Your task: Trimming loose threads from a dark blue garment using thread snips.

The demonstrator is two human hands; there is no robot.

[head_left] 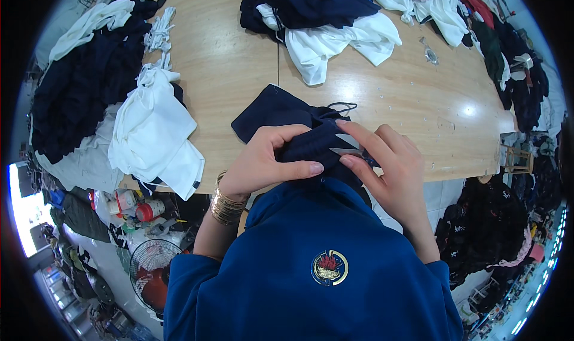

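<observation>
A navy garment (271, 115) lies bunched over the near edge of the table, with a thin dark cord loop sticking out at its far side. My left hand (266, 161) is closed on a gathered fold of it, thumb on the near side. In my right hand (391, 161) is a small pair of scissors (345, 152), its two silver blades spread apart and pointing left against the fold. My right index fingertip rests by the cloth just beyond the blades. The scissors' handles are mostly hidden behind my fingers.
The wooden table (221, 60) carries navy and white garments (335, 42) at the far middle. A white garment (156, 125) and a dark pile (84, 84) lie left, more clothes (523, 84) right. Below the table stand a fan (155, 269) at left and black clothing (484, 227) at right.
</observation>
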